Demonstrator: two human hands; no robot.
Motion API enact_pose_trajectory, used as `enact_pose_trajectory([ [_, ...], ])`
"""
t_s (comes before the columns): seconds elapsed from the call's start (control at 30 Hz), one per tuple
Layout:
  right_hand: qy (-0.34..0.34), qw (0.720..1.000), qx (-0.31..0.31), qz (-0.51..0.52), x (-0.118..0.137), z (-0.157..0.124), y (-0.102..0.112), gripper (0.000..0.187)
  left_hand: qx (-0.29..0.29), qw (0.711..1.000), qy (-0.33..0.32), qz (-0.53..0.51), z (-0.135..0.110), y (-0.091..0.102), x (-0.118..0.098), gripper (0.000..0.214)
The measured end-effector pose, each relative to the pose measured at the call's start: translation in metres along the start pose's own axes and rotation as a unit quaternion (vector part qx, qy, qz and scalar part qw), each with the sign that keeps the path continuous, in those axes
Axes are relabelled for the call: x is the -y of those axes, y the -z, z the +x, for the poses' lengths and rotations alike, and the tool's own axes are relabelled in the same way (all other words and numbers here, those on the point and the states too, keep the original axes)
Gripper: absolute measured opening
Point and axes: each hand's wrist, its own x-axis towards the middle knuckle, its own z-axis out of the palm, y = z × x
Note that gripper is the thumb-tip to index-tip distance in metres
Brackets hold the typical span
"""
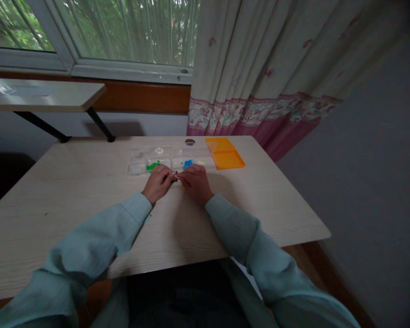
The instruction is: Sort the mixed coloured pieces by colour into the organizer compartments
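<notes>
My left hand (159, 183) and my right hand (196, 181) meet fingertip to fingertip over the light wooden table (89, 200), just in front of a clear compartment box (146, 160). Both hands are pinched closed on something tiny and dark that I cannot make out. The box holds green beads (153, 166), blue beads (187, 162) and a few pale yellow ones (200, 162). Its orange lid (225, 154) lies open to the right of the box. Light blue-green sleeves cover both forearms.
A small dark round thing (190, 142) sits behind the box. A second pale table (37, 93) stands at the back left under the window. A flowered curtain (259, 68) hangs at the back right. The table's right edge drops off beside a grey wall.
</notes>
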Motion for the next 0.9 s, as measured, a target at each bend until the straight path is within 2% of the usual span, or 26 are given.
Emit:
enact_pose_trajectory([
  [0.1,-0.061,0.997,-0.041,-0.026,-0.021,0.002,0.005,0.018,0.004,1.0,-0.003,0.013,0.0,0.001,-0.002,0.033],
  [0.23,-0.176,0.974,-0.118,-0.084,-0.056,-0.002,0.01,0.018,0.005,0.999,-0.004,0.035,-0.002,0.0,-0.005,0.029],
  [0.33,-0.216,0.963,-0.122,-0.107,-0.067,-0.005,0.01,0.019,0.012,0.998,-0.016,0.055,-0.002,0.001,-0.006,0.026],
  [0.57,-0.23,0.96,-0.102,-0.122,-0.062,-0.004,0.009,0.024,0.03,0.992,-0.046,0.113,0.004,0.001,-0.008,0.024],
  [0.7,-0.216,0.963,-0.109,-0.119,-0.059,-0.003,0.009,0.023,0.049,0.988,-0.063,0.13,0.01,-0.007,-0.013,0.022],
  [0.9,-0.197,0.969,-0.11,-0.101,-0.051,-0.003,0.009,0.02,0.058,0.985,-0.053,0.151,0.017,-0.017,-0.018,0.018],
])
